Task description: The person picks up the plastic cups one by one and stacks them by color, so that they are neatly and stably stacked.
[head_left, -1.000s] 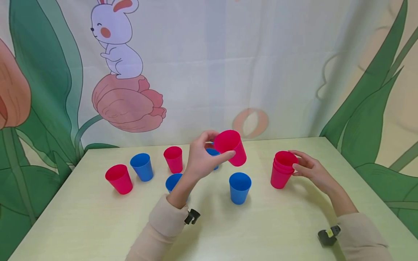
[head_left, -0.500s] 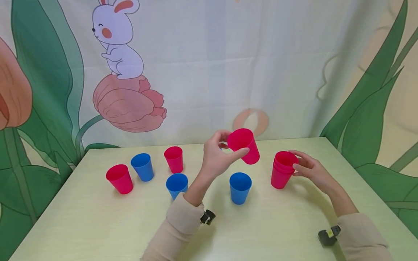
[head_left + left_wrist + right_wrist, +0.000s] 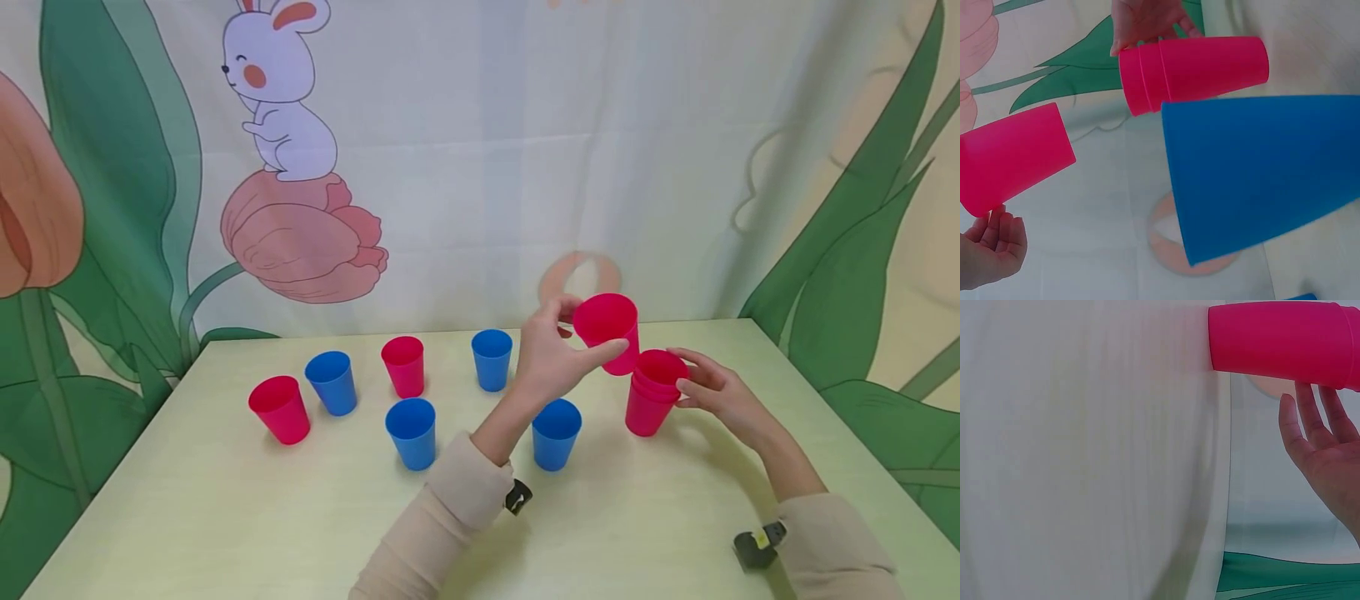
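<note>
One held red cup point(image 3: 611, 323) nearer stack point(image 3: 649, 395); four blue cups point(image 3: 412, 435).

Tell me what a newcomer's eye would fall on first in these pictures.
Probably the red cup that the left hand holds up above the table, just left of the red stack, which the right hand holds near its top. In the left wrist view, a blue cup looms largest, at the right. Behind the table, the cartoon rabbit stands out at the head view's upper left.
</note>
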Demonstrator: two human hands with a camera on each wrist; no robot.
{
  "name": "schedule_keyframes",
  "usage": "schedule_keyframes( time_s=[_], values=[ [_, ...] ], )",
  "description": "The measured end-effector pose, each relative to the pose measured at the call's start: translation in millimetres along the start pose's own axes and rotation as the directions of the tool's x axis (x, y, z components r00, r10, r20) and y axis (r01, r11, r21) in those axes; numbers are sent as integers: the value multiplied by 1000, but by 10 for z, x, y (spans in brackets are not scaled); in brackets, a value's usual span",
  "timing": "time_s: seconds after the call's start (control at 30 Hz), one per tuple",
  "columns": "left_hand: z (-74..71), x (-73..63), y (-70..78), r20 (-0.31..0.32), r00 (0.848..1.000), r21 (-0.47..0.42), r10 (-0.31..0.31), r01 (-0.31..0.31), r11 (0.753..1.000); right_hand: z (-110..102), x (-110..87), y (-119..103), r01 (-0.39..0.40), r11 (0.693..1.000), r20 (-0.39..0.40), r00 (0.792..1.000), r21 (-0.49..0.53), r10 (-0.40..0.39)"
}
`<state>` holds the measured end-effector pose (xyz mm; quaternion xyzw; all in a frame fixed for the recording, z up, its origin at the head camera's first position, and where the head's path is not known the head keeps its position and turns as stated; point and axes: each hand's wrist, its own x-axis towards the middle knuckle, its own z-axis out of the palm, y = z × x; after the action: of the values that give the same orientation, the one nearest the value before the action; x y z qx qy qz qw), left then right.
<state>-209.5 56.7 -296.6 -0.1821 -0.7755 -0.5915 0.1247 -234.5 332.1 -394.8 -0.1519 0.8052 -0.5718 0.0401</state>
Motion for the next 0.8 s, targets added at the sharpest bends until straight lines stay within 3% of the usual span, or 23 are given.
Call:
schedule_keyframes(
  time_s=[0.37,0.8],
  values=[
    [228,103,33,22,999,-38,33,-32,999,-3,-8,0,-9,1000,-10,1000,-23,8],
    [449,164,-8,63,998,-136,-27,35,990,-16,-8,-20,-31,999,14,999,-14,31]
  ],
)
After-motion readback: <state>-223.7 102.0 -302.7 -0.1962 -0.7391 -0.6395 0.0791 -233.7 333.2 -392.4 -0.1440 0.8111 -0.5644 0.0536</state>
